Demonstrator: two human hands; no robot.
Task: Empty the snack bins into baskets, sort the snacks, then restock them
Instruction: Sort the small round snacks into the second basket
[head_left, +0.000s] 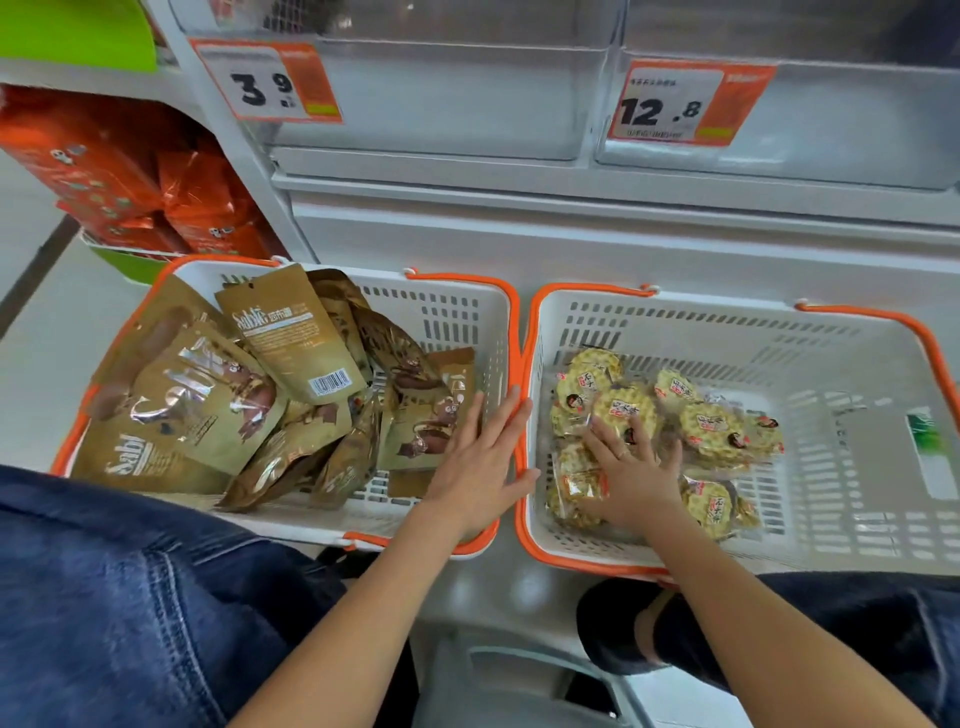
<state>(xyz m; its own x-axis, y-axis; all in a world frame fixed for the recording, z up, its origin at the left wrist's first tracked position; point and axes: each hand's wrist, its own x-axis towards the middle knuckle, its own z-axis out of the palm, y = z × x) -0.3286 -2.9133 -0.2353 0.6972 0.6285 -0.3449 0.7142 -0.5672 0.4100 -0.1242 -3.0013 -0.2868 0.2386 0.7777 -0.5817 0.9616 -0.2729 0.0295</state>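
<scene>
Shop shelving fills the background, with two clear snack bins (447, 98) on the upper shelf that look emptied, price tags reading 3.9 and 12.8 clipped to their fronts. On the far left stand orange packets (156, 192) on a neighbouring display.

Below, on the floor, the left basket (452, 291) holds a loose heap of gold pouches (291, 332), several standing on edge and leaning over the near rim. The left hand (480, 457) lies with straight, released fingers over the basket's right rim, touching a pouch; it grasps nothing. A nudge there could tip the leaning pouches out onto the floor.

Just beside it, rims almost touching, the right basket (727, 312) carries round rice-cracker packs (711, 431) clustered at its left end. The right hand (631, 478) is down among them, fingers spread over the packs; whether it is grasping one I cannot tell.

My worry: the crackers look brittle and could crack under a pressing palm. The thin wrappers look slippery, so a handful may slide. With the baskets so close, a pack could drop into the wrong one and undo the sorting.
</scene>
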